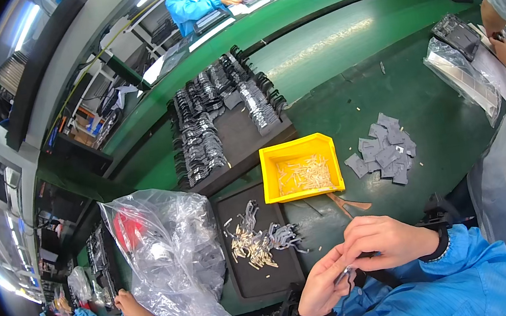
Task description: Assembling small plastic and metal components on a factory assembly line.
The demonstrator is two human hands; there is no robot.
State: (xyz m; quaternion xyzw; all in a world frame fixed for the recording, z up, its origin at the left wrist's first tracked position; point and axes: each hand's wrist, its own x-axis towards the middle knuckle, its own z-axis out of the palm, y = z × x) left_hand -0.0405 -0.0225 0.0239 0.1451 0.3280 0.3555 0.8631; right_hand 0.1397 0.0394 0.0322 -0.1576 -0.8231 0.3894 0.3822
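Observation:
My left hand (323,282) and my right hand (388,239) meet close to my body, at the lower right of the middle. The left fingers pinch a small grey part (346,274), mostly covered by my hands. Right-hand fingers are closed together over the same spot, touching the part; its exact shape stays hidden. Just beyond lies a copper-coloured tweezers-like tool (348,203), beside a yellow bin (305,194) holding many small pale pins. Left of my hands, a black tray (244,282) carries brass-coloured pins (256,250) and curved grey pieces (283,236).
A pile of flat grey plates (388,150) lies right of the bin. Rows of black parts (201,133) stand on a dark foam block (243,135). A large transparent bag (173,259) bulges at left. Co-workers sit left, right and across the green bench (323,106).

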